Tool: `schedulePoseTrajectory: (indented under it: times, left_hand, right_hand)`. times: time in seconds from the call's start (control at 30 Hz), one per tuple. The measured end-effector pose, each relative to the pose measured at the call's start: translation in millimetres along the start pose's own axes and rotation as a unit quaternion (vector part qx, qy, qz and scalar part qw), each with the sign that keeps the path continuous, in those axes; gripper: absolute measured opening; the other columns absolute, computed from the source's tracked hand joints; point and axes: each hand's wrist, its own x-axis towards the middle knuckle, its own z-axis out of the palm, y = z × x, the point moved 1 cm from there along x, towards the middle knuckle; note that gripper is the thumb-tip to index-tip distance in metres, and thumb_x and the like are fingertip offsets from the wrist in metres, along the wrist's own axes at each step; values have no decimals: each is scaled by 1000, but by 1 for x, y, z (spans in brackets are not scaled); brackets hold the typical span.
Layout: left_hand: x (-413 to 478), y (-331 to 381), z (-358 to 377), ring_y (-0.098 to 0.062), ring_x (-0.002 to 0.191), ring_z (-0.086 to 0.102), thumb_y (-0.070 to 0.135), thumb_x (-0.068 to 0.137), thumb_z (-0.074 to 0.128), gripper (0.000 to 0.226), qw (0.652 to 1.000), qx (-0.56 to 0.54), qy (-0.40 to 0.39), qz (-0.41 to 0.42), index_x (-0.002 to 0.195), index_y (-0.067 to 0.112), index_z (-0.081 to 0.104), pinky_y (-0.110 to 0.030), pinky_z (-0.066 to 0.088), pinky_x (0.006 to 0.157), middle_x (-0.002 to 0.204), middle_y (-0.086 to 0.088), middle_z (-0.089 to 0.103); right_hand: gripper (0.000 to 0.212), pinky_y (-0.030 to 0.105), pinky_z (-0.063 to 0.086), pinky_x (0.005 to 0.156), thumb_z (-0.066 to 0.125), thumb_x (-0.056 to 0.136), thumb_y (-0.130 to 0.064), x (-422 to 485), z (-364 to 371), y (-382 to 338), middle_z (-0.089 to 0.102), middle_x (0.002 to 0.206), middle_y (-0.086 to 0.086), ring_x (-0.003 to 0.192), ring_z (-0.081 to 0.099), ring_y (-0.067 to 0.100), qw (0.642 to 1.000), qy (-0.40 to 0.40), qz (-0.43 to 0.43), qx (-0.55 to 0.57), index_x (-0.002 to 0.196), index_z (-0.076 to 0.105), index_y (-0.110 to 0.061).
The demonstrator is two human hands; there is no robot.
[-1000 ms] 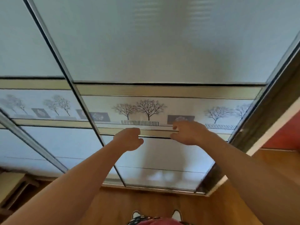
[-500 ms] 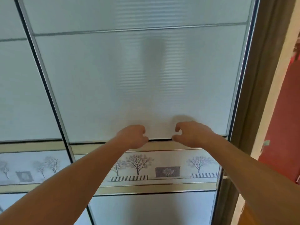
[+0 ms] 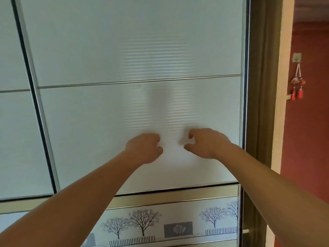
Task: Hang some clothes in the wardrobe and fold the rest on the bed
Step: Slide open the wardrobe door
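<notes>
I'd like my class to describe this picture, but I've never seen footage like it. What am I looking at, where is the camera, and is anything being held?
There is no machine here. A person wears a wide-angle camera on the head, so you see their own two bare arms reaching forward. The left hand and right hand are raised side by side in front of a frosted wardrobe door, fingers curled, holding nothing. Whether the fingertips touch the panel cannot be told. Lower on the door runs a decorative band printed with bare trees and fences. To the right, past the dark frame, is a red wall with a tasselled ornament hanging on it. No clothes and no bed are in view.
</notes>
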Motion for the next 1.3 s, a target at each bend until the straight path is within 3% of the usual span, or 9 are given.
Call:
schedulePoseTrajectory:
  times: [0.23, 0.4, 0.5, 0.57, 0.67, 0.87, 0.93, 1.03, 1.3]
  left_hand:
    - [25, 94, -9, -20, 106, 56, 32, 100, 44, 28, 968, 77, 165, 173, 123, 22, 58, -36, 51, 75, 112, 4, 59]
    - [63, 169, -16, -22, 114, 51, 25, 100, 47, 29, 919, 118, 236, 293, 127, 18, 55, -35, 46, 85, 121, -2, 58]
    - [88, 204, -11, -26, 131, 44, 25, 99, 52, 43, 890, 155, 259, 341, 142, 21, 47, -39, 40, 105, 143, -8, 49]
    - [102, 219, -3, -32, 147, 26, 36, 97, 56, 55, 865, 219, 281, 352, 149, 27, 41, -52, 26, 118, 159, -13, 32]
    - [120, 228, 10, -38, 153, 6, 55, 91, 58, 64, 833, 298, 304, 353, 150, 37, 39, -68, 15, 115, 167, -16, 11]
    - [133, 225, 25, -41, 153, 4, 47, 83, 69, 54, 834, 266, 318, 364, 133, 32, 55, -74, 16, 110, 166, -17, 11]
    - [132, 222, 27, -42, 153, 5, 48, 82, 69, 52, 834, 255, 327, 364, 129, 30, 57, -76, 17, 109, 166, -18, 14]
    - [130, 213, 30, -42, 153, 8, 52, 82, 66, 48, 833, 237, 339, 368, 123, 28, 59, -77, 17, 108, 165, -18, 18]
    - [119, 153, 33, -41, 153, 11, 65, 91, 45, 48, 825, 214, 369, 370, 112, 24, 58, -76, 14, 109, 164, -17, 23]
  right_hand:
    - [66, 47, 53, 89, 50, 91, -66, -36, 27, 91, 41, 138, 6, 121, 52, 30, 990, 61, 129, 22, 145, 36, -29]
    - [51, 46, 55, 92, 50, 97, -53, -60, 64, 139, 46, 134, 6, 118, 54, 29, 973, 62, 214, 59, 137, 37, -24]
    - [57, 46, 56, 93, 48, 102, -45, -65, 83, 155, 45, 142, 8, 118, 60, 32, 968, 44, 230, 86, 149, 21, -25]
    - [65, 49, 55, 97, 43, 105, -38, -64, 92, 161, 42, 149, 11, 122, 60, 35, 972, 23, 221, 81, 157, 5, -28]
    - [76, 51, 54, 100, 46, 106, -25, -58, 103, 164, 54, 139, 12, 114, 65, 33, 977, -6, 203, 57, 160, -8, -29]
    - [85, 32, 62, 78, 49, 105, -22, -45, 129, 176, 69, 92, 4, 72, 68, 15, 977, 2, 171, 124, 158, -17, -30]
    - [83, 26, 60, 81, 47, 106, -27, -42, 134, 181, 71, 114, 2, 77, 70, 14, 959, -8, 138, 248, 156, -17, -39]
    - [72, 33, 48, 99, 42, 107, -38, -38, 139, 180, 49, 151, -6, 108, 67, 18, 927, -7, 126, 353, 154, -11, -52]
    - [65, 45, 56, 90, 34, 104, -55, -30, 165, 130, 67, 124, 16, 98, 71, 29, 922, -31, 116, 369, 147, -14, -64]
